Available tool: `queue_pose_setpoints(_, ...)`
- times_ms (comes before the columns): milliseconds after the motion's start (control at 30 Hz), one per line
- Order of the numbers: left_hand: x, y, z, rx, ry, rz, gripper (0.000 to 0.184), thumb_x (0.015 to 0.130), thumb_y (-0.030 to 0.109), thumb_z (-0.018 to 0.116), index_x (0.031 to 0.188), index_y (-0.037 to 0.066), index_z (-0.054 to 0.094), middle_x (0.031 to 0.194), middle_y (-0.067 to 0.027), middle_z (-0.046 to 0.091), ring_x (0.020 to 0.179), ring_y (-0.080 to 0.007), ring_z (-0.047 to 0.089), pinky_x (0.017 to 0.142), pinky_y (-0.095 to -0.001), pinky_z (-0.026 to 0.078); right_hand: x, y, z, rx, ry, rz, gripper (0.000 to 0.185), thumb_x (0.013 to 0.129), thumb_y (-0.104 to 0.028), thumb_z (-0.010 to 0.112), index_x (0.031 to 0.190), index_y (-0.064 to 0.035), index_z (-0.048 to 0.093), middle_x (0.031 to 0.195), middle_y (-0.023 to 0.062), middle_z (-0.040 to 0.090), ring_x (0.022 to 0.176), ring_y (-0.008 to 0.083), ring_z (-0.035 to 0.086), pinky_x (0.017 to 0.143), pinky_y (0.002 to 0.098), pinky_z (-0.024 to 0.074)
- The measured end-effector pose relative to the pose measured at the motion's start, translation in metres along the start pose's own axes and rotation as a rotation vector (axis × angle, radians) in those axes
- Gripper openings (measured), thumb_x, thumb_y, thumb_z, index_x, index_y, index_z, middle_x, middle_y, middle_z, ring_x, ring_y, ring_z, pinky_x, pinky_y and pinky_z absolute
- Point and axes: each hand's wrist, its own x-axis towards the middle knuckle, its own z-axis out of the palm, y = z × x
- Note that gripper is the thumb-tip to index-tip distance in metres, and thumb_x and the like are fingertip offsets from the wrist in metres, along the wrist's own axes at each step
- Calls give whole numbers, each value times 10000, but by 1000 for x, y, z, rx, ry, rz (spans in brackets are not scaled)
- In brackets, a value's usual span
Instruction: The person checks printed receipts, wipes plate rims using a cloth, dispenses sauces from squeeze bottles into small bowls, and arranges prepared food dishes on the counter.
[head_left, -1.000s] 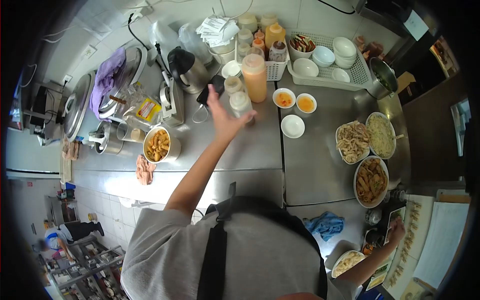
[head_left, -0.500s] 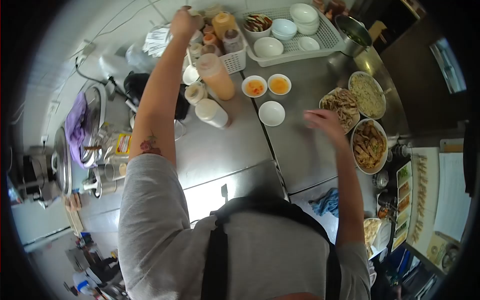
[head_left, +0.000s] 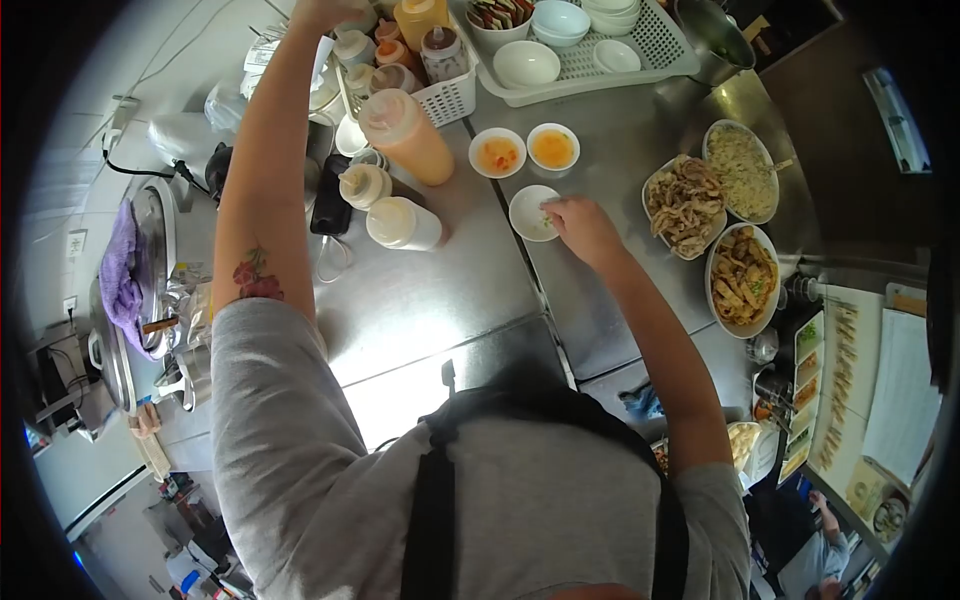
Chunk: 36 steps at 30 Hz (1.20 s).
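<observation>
My right hand (head_left: 588,230) is over a small white bowl (head_left: 527,212), fingers pinched together at its right side. Small chopped greens (head_left: 548,219) show at the fingertips, inside the bowl. Behind it stand two small white bowls of orange sauce, one with red bits (head_left: 497,154) and one plainer (head_left: 552,149). My left hand (head_left: 330,12) reaches to the top edge, beside a white basket (head_left: 452,100) of sauce bottles. It looks curled, but its fingers are partly cut off and what they hold is hidden.
A tall orange squeeze bottle (head_left: 405,138) and a white squeeze bottle (head_left: 403,224) stand left of the bowls. Shredded meat (head_left: 685,205), a pale chopped food (head_left: 740,170) and browned strips (head_left: 742,275) fill dishes at right. A perforated tray (head_left: 640,75) holds bowls at the back.
My right hand has moved left from beside the meat dish to the small white bowl, where green bits now show. My left hand has shifted up and left in view.
</observation>
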Motion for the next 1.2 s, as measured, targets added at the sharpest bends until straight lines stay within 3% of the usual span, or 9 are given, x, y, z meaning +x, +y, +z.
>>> queue_pose_setpoints(233,-22,1,8,93,248,64,655,471,315,859,1031,51,645,1030,-160,663,960,-276,629,837,-358,515,13,-9,-11,83,-184,223,152,766,-183,658,892,-110,702,874,113,669,788,310,628,721,400,506)
queue_pose_setpoints(333,-19,-15,4,30,141,63,744,576,536,776,1142,72,641,1075,-125,666,904,-218,657,805,-343,508,6,-8,-7,206,-50,59,145,731,-132,650,853,-61,688,821,140,661,762,324,630,703,399,504)
queue_pose_setpoints(367,-25,-12,-2,84,164,65,665,577,480,806,1083,72,666,1080,-114,668,862,-214,670,785,-342,518,1,-3,2,304,64,-23,134,720,-101,635,830,-38,679,793,155,654,761,327,631,697,398,504)
queue_pose_setpoints(433,15,-73,29,225,429,359,670,560,470,805,1085,76,670,1028,-153,671,938,-269,650,834,-385,500,-3,-16,-2,318,-119,109,108,734,-124,590,785,-51,652,756,172,630,725,338,622,675,415,494)
queue_pose_setpoints(467,29,-88,31,145,335,411,635,592,426,809,1088,59,663,1082,-161,653,1000,-275,630,856,-374,495,-2,-2,25,107,-23,17,119,742,-153,583,778,-70,660,775,167,638,726,331,624,689,422,494)
queue_pose_setpoints(600,-53,19,-34,-186,346,261,457,657,191,774,1071,73,619,961,-121,688,854,-223,669,747,-326,513,11,-16,-1,29,-151,164,151,721,-224,645,827,-134,703,792,114,664,746,287,645,710,411,513)
queue_pose_setpoints(767,-92,44,-68,-336,514,462,367,715,91,735,1036,59,559,940,-51,609,820,-152,592,718,-288,491,8,-28,11,-48,23,130,121,729,-257,663,795,-165,706,769,74,666,737,282,644,673,417,512)
queue_pose_setpoints(967,-126,58,-99,-365,592,521,389,723,78,742,1060,54,549,975,-36,594,854,-132,576,785,-262,461,6,-50,-16,15,-120,232,85,743,-224,650,786,-171,700,772,78,648,742,286,626,676,399,510)
queue_pose_setpoints(1200,-183,92,-144,-499,540,637,557,676,14,750,1168,-9,490,1092,-111,601,971,-170,582,900,-299,432,3,-29,19,227,135,-86,164,695,-272,710,705,-124,641,729,75,614,795,297,586,762,431,469)
